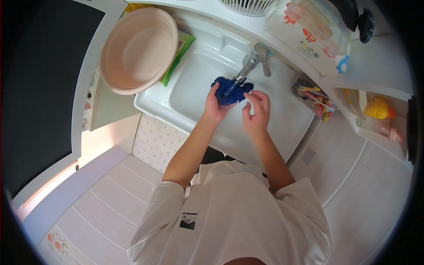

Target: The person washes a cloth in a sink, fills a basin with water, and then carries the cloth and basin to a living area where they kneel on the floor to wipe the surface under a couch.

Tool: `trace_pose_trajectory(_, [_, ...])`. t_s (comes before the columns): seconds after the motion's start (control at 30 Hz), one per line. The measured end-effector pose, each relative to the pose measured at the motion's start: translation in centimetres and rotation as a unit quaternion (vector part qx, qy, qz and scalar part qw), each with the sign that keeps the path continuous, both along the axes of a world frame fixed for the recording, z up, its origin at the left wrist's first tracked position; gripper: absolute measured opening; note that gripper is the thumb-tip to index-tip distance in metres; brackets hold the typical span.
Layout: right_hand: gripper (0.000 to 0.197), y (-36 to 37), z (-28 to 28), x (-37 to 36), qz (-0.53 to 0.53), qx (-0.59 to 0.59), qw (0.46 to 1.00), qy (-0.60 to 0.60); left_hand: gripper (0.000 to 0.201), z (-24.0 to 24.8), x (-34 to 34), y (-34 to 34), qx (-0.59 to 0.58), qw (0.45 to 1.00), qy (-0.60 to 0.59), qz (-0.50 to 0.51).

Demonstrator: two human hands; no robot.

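Observation:
A crumpled dark blue cloth [232, 92] is bunched up over the white sink [190, 99], right below the spout of the metal faucet [247, 68]. What looks like a thin stream of water runs from the spout onto it. My left hand [215, 105] grips the cloth from its left side, thumb on top and fingers partly hidden beneath. On the cloth's right edge, my right hand [257, 110] has its fingertips at or touching the fabric. Its fingers are bent, with the thumb held apart from them.
A pale pink basin [139, 51] rests at the sink's left, beside a green packet [179, 59]. Behind the faucet, a counter carries a white slotted basket [247, 6] and a printed bag [309, 39]. A clear container [312, 98] of small items stands right, near a yellow duck-like object [376, 108].

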State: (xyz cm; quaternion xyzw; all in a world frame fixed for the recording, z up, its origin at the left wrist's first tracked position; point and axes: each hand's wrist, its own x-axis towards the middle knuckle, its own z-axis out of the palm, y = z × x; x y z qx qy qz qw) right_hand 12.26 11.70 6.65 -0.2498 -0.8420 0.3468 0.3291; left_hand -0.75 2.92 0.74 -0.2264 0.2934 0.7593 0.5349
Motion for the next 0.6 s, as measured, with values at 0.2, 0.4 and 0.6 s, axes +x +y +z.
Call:
trace_pose_trajectory(0.2, [0.055,2.5,1.1,-0.2,-0.071,0.075,0.993,0.054,0.028,0.5,-1.1,0.8,-0.098,0.990,0.095,-0.017])
trace_pose_trajectory(0.4, [0.057,3.9,1.5,-0.4,-0.030,0.129,0.990,-0.050,0.024,2.2,-1.1,-0.3,-0.158,0.977,0.139,-0.014])
trace_pose_trajectory(0.6, [0.050,3.8,0.9,-0.3,-0.028,0.103,0.993,-0.050,0.025,4.0,-1.7,-1.6,-0.157,0.972,0.174,0.000])
